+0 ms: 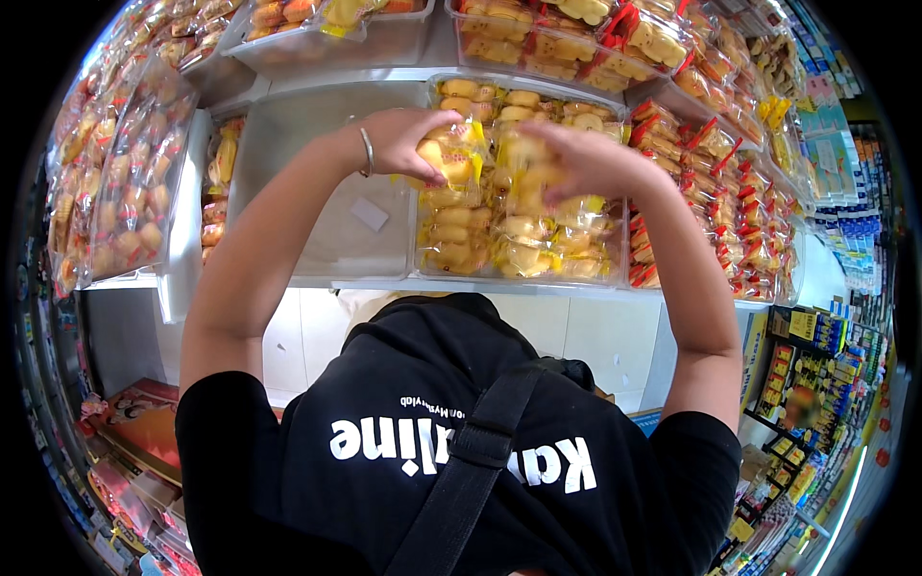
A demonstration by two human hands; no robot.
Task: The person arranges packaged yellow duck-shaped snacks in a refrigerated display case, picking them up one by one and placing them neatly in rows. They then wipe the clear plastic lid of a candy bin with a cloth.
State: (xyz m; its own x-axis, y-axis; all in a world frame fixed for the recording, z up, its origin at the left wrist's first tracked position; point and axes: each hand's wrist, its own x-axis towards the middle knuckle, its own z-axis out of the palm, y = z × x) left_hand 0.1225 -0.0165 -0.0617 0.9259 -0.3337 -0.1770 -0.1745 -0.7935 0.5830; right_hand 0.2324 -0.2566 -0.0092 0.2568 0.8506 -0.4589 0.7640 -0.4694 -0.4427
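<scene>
Rows of small yellow pastries in clear and yellow wrappers (461, 245) fill a clear plastic bin (625, 237) in front of me. My left hand (403, 140), with a bangle at its wrist, has thumb and fingers around one wrapped yellow pastry (450, 158) over the bin's left part. Over the bin's middle, my right hand (587, 158) is blurred, its thumb and fingers spread about wrapped pastries. Whether it grips any of them is unclear. Left of this bin is a translucent grey bin (317, 237) with a small white slip (370, 214) on its bottom.
Red-tied packs of pastries (691, 165) sit to the right. Behind are raised bins of bear-shaped pastries (569, 50) and orange-topped cakes (277, 14). Bagged pastries (133, 187) hang over the left side. The white shelf edge (504, 288) runs close before my body.
</scene>
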